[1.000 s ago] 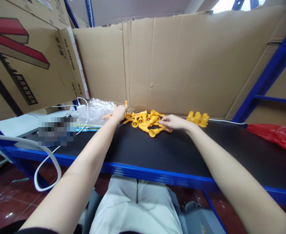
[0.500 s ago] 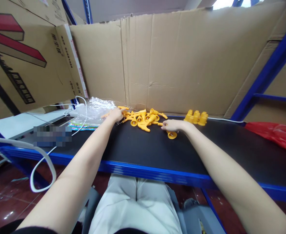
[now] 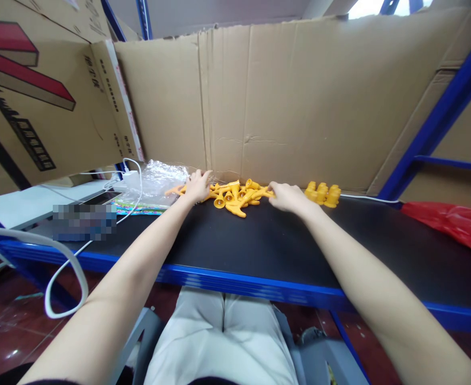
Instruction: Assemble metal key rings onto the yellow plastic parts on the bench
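Observation:
A pile of small yellow trumpet-shaped plastic pieces (image 3: 235, 195) lies at the back of the black shelf top (image 3: 259, 240), against a cardboard wall. My left hand (image 3: 197, 186) rests on the pile's left edge with its fingers stretched over the pieces; an orange piece pokes out to its left. My right hand (image 3: 285, 196) is at the pile's right edge, fingers curled and pinching a yellow piece. A separate cluster of upright yellow pieces (image 3: 323, 193) stands just right of that hand.
A crumpled clear plastic bag (image 3: 159, 179) lies left of the pile, with a white charger and cable (image 3: 133, 176) beside it. A red plastic bag (image 3: 452, 222) sits at the far right. Cardboard (image 3: 299, 107) walls the back and left. The shelf's blue front rail (image 3: 239, 283) runs above my lap.
My right hand drew one yellow piece toward me, then moved back to the pile's right edge; that piece no longer lies on the shelf. My left hand lowered a piece it held upright.

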The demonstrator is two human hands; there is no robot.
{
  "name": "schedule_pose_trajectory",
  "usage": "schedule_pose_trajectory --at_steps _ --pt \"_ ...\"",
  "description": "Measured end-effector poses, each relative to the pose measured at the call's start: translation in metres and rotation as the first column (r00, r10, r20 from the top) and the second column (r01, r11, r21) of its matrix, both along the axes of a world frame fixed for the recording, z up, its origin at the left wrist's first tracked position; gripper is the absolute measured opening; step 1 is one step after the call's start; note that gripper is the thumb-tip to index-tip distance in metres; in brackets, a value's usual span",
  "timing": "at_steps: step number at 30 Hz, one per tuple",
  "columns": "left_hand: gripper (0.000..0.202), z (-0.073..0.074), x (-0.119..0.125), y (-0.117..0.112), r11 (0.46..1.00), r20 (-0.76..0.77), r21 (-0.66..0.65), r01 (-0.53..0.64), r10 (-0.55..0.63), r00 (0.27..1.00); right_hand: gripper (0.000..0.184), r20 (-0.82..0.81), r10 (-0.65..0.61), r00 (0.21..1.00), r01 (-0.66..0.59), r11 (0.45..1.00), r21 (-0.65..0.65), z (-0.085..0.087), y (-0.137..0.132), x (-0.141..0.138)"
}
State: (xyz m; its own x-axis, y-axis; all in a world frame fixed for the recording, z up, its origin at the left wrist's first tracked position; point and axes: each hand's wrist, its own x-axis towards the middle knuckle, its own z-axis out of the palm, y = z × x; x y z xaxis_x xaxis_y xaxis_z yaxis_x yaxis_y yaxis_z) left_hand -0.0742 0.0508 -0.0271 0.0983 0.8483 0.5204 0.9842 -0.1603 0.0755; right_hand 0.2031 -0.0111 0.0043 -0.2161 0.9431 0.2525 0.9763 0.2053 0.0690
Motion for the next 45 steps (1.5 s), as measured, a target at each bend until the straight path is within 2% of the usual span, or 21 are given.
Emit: schedule_pose_trajectory --at_steps 2,4,6,8,11,13,15,18,21,24,28,31,33,37,40,43,45 --pt "0.047 0.008 0.016 -0.012 0.991 -0.022 0.023 0.128 -0.128 0.992 0.030 0.014 0.065 0.998 -0.066 0.992 0.106 -0.002 -0.002 -0.005" --pt "0.041 0.016 0.033 -0.026 0.960 -0.052 0.016 0.281 -0.280 0.959 0.029 0.031 0.142 0.989 -0.145 0.967 0.210 -0.004 -0.003 -0.009" --pt "0.041 0.023 0.049 -0.041 0.907 -0.080 0.010 0.421 -0.419 0.904 0.028 0.051 0.233 0.971 -0.237 0.923 0.304 -0.005 -0.003 -0.013" --pt "0.044 0.029 0.062 -0.053 0.880 -0.113 0.010 0.475 -0.471 0.875 0.028 0.068 0.333 0.940 -0.333 0.861 0.385 -0.005 -0.004 -0.015" --pt "0.041 0.036 0.075 -0.066 0.910 -0.188 0.036 0.413 -0.400 0.897 0.029 0.080 0.448 0.890 -0.430 0.770 0.471 -0.004 -0.005 -0.016" --pt "0.036 0.040 0.078 -0.071 0.939 -0.221 0.060 0.339 -0.319 0.922 0.028 0.064 0.481 0.875 -0.447 0.747 0.493 -0.003 -0.005 -0.016" --pt "0.033 0.043 0.078 -0.073 0.956 -0.255 0.073 0.285 -0.259 0.932 0.028 0.026 0.473 0.881 -0.423 0.761 0.492 -0.003 -0.004 -0.015" --pt "0.034 0.045 0.076 -0.075 0.966 -0.297 0.072 0.248 -0.216 0.930 0.027 -0.022 0.447 0.894 -0.394 0.810 0.435 -0.006 0.001 -0.013" --pt "0.034 0.041 0.072 -0.075 0.972 -0.300 0.026 0.235 -0.217 0.929 0.024 -0.022 0.448 0.894 -0.415 0.844 0.339 -0.009 0.005 -0.013" --pt "0.036 0.036 0.070 -0.073 0.970 -0.218 -0.063 0.234 -0.243 0.945 0.019 0.034 0.443 0.896 -0.430 0.845 0.318 -0.009 0.003 -0.013" --pt "0.037 0.036 0.067 -0.070 0.940 -0.024 -0.200 0.276 -0.286 0.958 0.017 0.138 0.428 0.893 -0.447 0.810 0.380 -0.004 -0.005 -0.016" --pt "0.036 0.044 0.066 -0.071 0.915 0.060 -0.278 0.294 -0.289 0.956 0.019 0.175 0.409 0.896 -0.445 0.804 0.396 -0.003 -0.009 -0.018" --pt "0.035 0.052 0.065 -0.073 0.886 0.086 -0.357 0.296 -0.284 0.955 0.019 0.190 0.406 0.894 -0.448 0.801 0.398 -0.003 -0.009 -0.019" --pt "0.032 0.070 0.061 -0.076 0.793 0.098 -0.531 0.299 -0.294 0.951 0.022 0.222 0.420 0.880 -0.475 0.781 0.406 -0.004 -0.007 -0.021" --pt "0.029 0.080 0.056 -0.073 0.737 0.089 -0.595 0.319 -0.335 0.938 0.024 0.229 0.428 0.874 -0.485 0.761 0.430 -0.004 -0.008 -0.023" --pt "0.029 0.087 0.052 -0.071 0.727 0.092 -0.598 0.336 -0.354 0.931 0.024 0.207 0.443 0.872 -0.487 0.747 0.453 -0.004 -0.008 -0.023" --pt "0.029 0.091 0.050 -0.073 0.753 0.079 -0.570 0.329 -0.349 0.934 0.026 0.186 0.462 0.867 -0.492 0.741 0.456 -0.005 -0.007 -0.023"
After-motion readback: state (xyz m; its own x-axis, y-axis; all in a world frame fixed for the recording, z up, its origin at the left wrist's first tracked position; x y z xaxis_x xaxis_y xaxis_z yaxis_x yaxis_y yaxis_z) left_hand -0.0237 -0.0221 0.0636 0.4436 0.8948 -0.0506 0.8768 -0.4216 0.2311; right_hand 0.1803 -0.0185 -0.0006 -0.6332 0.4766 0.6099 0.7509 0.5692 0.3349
